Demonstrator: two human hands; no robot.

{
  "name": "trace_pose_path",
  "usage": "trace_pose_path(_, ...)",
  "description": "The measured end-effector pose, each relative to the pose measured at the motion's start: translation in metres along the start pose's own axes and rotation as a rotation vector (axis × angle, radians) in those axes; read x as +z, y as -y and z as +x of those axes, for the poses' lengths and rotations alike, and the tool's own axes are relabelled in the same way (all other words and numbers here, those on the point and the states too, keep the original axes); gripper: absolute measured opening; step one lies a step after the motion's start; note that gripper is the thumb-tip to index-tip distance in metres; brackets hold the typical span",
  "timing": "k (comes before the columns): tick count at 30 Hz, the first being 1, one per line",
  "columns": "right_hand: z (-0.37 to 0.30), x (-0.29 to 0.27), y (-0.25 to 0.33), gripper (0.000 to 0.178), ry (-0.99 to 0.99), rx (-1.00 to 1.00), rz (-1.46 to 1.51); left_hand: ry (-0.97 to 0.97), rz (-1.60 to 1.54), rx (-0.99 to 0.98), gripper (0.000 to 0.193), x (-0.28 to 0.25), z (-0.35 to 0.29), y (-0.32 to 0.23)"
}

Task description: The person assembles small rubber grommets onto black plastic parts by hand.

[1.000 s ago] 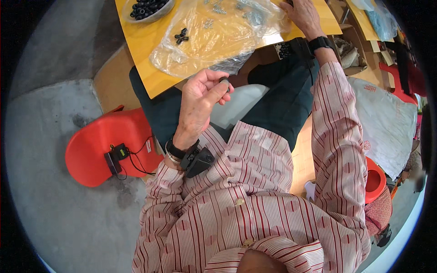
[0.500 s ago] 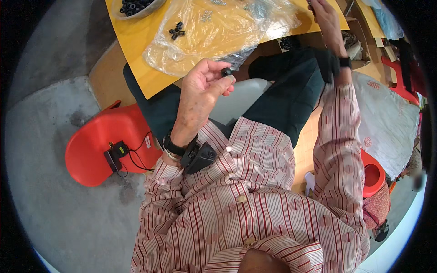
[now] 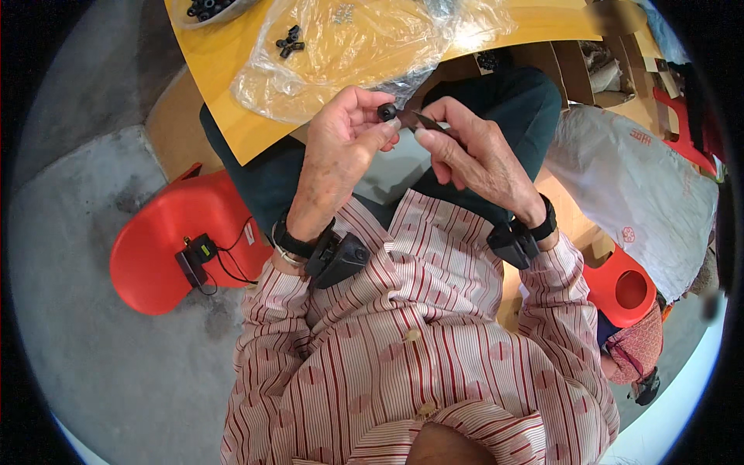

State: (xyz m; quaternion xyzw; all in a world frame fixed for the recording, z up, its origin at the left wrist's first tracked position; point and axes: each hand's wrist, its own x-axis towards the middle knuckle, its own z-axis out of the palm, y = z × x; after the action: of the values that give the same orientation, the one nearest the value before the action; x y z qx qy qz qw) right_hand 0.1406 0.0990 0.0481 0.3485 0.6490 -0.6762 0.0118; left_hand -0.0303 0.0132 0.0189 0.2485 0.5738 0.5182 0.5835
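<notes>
The grip of the left hand [image 3: 345,143] is pinched, thumb against fingertips, on a small black round part [image 3: 387,112], which is positioned just beyond the near edge of the yellow bench [image 3: 209,74], above the lap. The grip of the right hand [image 3: 484,155] is closed, thumb against forefinger, on a slim dark tool [image 3: 430,122]; its pointed end faces the black part and sits just beside it, with a small gap visible (the exact kind of tool cannot be told). Each wrist carries a strapped black device. On the bench, a clear plastic bag [image 3: 341,70] lies spread, with a small cluster of black pieces [image 3: 291,43] at its left portion. A bowl [image 3: 225,15] of similar black pieces stands farther left, near the bench's edge.
</notes>
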Motion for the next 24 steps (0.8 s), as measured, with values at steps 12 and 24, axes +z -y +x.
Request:
trace_pose_path(12, 0.013, 0.009, -0.015, 0.032, -0.438, -0.182, -0.043, -0.016, 0.083, 0.052, 0.026, 0.007, 0.004, 0.001)
trace_pose_path(24, -0.032, -0.007, 0.043, 0.027, -0.625, -0.385, -0.013, 0.131, 0.232, 0.348, 0.02, 0.061, -0.009, -0.075)
